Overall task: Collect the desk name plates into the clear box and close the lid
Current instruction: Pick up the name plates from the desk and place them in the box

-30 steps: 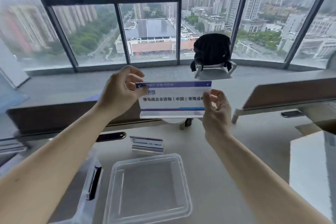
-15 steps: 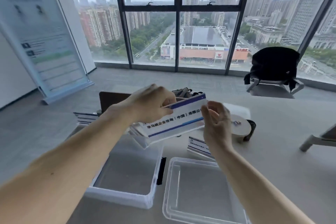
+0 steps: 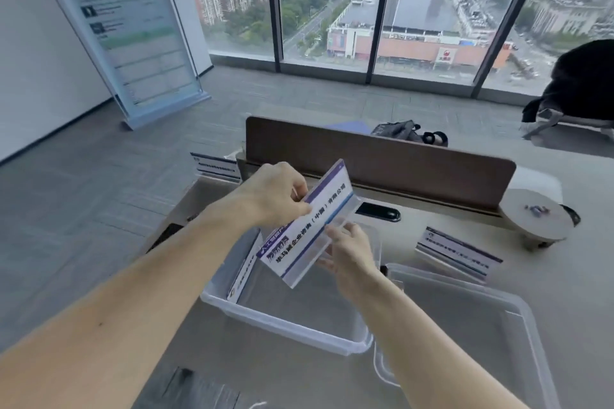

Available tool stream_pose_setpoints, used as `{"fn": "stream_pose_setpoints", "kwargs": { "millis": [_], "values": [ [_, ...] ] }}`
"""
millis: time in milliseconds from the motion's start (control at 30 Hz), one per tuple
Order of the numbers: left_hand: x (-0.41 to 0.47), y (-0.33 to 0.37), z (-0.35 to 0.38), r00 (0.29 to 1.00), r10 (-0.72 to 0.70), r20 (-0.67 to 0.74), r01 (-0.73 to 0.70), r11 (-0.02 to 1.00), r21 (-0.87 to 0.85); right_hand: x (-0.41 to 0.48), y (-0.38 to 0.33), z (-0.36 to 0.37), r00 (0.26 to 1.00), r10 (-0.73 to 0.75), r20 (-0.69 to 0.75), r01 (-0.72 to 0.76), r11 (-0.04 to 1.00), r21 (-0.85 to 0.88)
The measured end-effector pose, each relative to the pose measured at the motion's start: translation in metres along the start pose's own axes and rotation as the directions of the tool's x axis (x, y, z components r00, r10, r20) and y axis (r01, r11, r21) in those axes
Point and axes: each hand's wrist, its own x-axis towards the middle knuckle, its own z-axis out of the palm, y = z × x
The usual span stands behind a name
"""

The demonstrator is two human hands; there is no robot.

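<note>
High-rise office: desk divider point(image 3: 378, 164), roll-up banner point(image 3: 133, 33), city-view windows point(image 3: 332, 0).

The name plate point(image 3: 307, 226) was white with purple and blue bands and dark lettering; the box point(image 3: 292, 325) was clear, the divider point(image 3: 382, 159) brown

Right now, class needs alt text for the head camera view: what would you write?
Both hands, left hand and right hand, hold a tilted name plate over an open clear box that already holds one plate. The lid lies to its right, near another plate on the desk.
</note>
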Motion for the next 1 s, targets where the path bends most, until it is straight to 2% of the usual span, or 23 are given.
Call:
{"fn": "stream_pose_setpoints", "kwargs": {
  "millis": [200, 367, 533, 733, 1000],
  "values": [
    [0.016, -0.067, 0.041, 0.967, -0.227, 0.119, 0.224, 0.974, 0.041, 0.056, 0.064, 0.026, 0.987, 0.145, 0.074, -0.132, 0.978, -0.164],
    [0.031, -0.124, 0.093, 0.935, -0.323, 0.146, 0.320, 0.946, 0.047, 0.097, 0.119, 0.037, 0.968, 0.248, 0.044, -0.230, 0.942, -0.243],
    [0.057, -0.168, 0.143, 0.920, -0.360, 0.156, 0.356, 0.933, 0.051, 0.140, 0.154, 0.043, 0.952, 0.306, -0.014, -0.302, 0.930, -0.210],
    [0.077, -0.205, 0.185, 0.892, -0.413, 0.183, 0.408, 0.911, 0.064, 0.176, 0.193, 0.055, 0.960, 0.278, -0.032, -0.277, 0.924, -0.263],
    [0.079, -0.221, 0.211, 0.890, -0.411, 0.197, 0.399, 0.912, 0.097, 0.187, 0.223, 0.064, 0.944, 0.327, -0.051, -0.328, 0.908, -0.260]
  ]
}}
